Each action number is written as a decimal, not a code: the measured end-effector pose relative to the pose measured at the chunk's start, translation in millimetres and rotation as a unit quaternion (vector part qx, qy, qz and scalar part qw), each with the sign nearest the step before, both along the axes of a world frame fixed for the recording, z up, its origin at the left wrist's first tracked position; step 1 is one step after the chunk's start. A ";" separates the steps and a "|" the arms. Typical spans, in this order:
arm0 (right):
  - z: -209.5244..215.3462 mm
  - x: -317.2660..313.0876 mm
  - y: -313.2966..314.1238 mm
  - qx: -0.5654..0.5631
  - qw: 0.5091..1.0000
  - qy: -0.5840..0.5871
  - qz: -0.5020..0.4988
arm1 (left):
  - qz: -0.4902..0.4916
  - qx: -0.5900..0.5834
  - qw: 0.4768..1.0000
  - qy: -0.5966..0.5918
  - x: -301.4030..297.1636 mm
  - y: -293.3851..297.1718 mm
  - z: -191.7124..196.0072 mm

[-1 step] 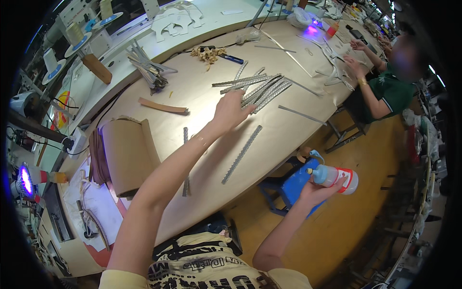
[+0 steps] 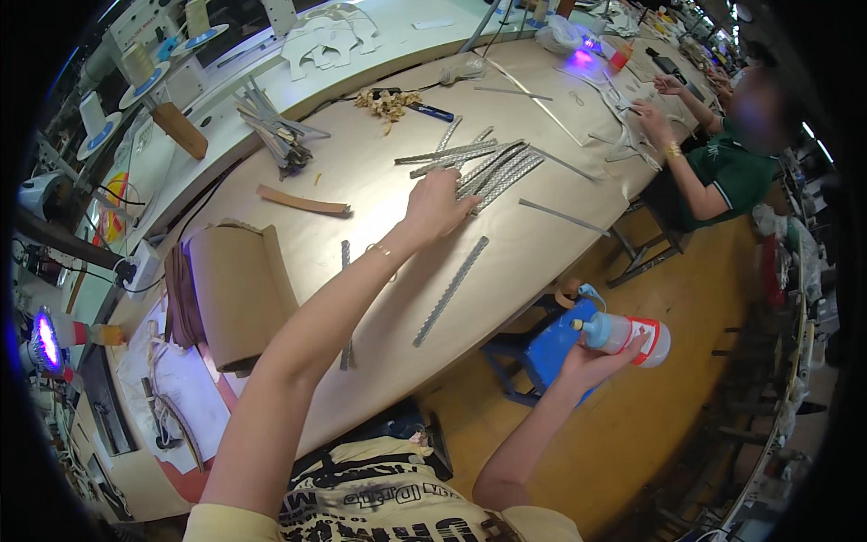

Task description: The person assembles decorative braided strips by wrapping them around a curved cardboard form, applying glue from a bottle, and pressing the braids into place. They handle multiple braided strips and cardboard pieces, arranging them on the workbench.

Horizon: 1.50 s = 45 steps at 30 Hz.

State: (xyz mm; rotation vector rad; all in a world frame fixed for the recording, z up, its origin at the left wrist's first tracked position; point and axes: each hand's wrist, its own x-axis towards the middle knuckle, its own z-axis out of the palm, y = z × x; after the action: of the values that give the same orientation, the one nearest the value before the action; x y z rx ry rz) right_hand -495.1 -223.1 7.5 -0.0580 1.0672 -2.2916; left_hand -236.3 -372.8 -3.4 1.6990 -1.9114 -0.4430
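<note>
My left hand (image 2: 436, 206) reaches over the table to a bundle of grey braided strips (image 2: 508, 173), its fingers and thumb closed on the bundle's near left end. The fingertips are partly hidden. Off the table's right edge, my right hand (image 2: 603, 359) is wrapped round a squeeze bottle (image 2: 625, 336) with a blue top, a yellowish nozzle and a red label. The bottle is tilted on its side, nozzle toward the left. A loose braided strip (image 2: 452, 291) lies nearer to me on the table, and another (image 2: 345, 312) lies partly behind my left forearm.
A brown roll (image 2: 237, 294) stands left of my forearm. Beyond are a brown strip (image 2: 303, 200), a bunch of grey strips (image 2: 275, 135) and a blue-handled cutter (image 2: 431, 112). A blue stool (image 2: 553, 350) is below the bottle. A co-worker (image 2: 736, 172) sits at the right.
</note>
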 end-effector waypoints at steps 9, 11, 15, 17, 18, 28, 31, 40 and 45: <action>-7.1 -7.6 14.7 0.019 0.999 0.016 0.031 | 0.116 -0.007 0.993 0.034 3.2 -12.5 20.4; -7.3 -6.1 14.0 0.028 0.998 0.049 0.013 | 0.067 0.002 0.992 0.104 4.2 11.4 31.2; -7.5 -1.1 10.0 -0.005 0.993 0.036 0.116 | -0.010 0.100 0.971 0.217 -19.1 105.8 30.3; -11.3 1.5 -4.0 0.016 0.988 0.149 0.042 | -0.011 0.130 0.963 0.236 -32.3 138.1 21.9; -12.4 1.8 -10.3 0.003 0.977 0.204 0.059 | -0.010 0.134 0.963 0.233 -37.8 148.2 16.6; -6.6 0.2 -116.1 0.018 0.827 0.558 0.070 | -0.070 0.066 0.993 0.064 -45.4 165.8 3.4; -4.5 3.8 -129.5 0.028 0.801 0.592 0.088 | -0.077 0.026 0.996 0.030 -45.0 179.0 7.0; -1.6 11.3 -146.7 0.014 0.775 0.625 0.091 | -0.080 -0.053 0.978 -0.184 -36.1 212.1 5.7; -8.2 13.0 -151.4 0.042 0.749 0.651 0.114 | -0.075 -0.058 0.980 -0.176 -34.5 214.4 -1.6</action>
State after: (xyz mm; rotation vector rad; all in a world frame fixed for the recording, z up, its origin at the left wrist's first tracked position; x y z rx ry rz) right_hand -482.1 -374.6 -0.6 -1.8495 1.6061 -1.7572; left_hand -270.8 -158.4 -5.0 1.6483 -2.2782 -0.0834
